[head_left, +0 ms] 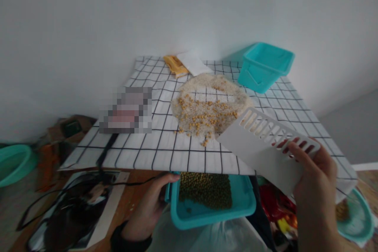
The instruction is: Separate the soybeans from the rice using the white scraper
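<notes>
My left hand grips the left rim of a turquoise bin, which is below the table's front edge. Many small round beans, greenish-brown in this light, lie inside it. In my right hand is a white plastic board with a row of slots, tilted over the table's right front part. Its far corner is close to a flat spread of pale grains mixed with yellow beans. A bare patch shows the checked cloth in the middle of this spread.
The table has a black-and-white checked cloth. Another turquoise bin stands at the back right, near a yellow packet and white paper. A blurred-out flat object lies left. Basins stand lower on both sides.
</notes>
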The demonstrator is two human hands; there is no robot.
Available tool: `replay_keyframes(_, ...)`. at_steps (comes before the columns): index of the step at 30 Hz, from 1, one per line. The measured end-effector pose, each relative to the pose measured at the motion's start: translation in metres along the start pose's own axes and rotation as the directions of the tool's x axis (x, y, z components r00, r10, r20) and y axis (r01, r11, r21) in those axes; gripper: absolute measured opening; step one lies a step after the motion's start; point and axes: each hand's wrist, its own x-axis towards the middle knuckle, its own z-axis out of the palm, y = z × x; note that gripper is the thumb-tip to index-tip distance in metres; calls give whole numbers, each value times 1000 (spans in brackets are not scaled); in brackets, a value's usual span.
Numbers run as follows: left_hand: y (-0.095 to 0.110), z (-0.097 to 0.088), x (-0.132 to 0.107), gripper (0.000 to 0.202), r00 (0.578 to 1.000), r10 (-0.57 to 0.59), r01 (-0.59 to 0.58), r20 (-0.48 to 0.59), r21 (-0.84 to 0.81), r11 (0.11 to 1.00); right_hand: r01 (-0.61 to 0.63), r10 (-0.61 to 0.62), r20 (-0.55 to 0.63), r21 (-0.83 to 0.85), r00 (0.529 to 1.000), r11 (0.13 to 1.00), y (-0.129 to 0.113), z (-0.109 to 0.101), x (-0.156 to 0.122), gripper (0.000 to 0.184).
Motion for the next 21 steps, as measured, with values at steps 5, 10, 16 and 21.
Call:
replay_keyframes(5,1,2,-1,10,999,32,-32,-7,-8,999,68,-66,-43,45,997,997,-2,-1,5,16)
replay_keyframes(10,1,2,-2,7,999,-1,3,48,-43,999,131,-127,-69,65,989,989,-2,4,7,16)
replay_keyframes(16,1,1,-1,7,999,15,-13,31,-43,999,109,-107,-50,51,993,993,-8,7,-2,16)
replay_keyframes(21,1,1,1,9,999,36,-35,27,-16,999,89,-89,-26,11,996,996,-4,1,-1,21)
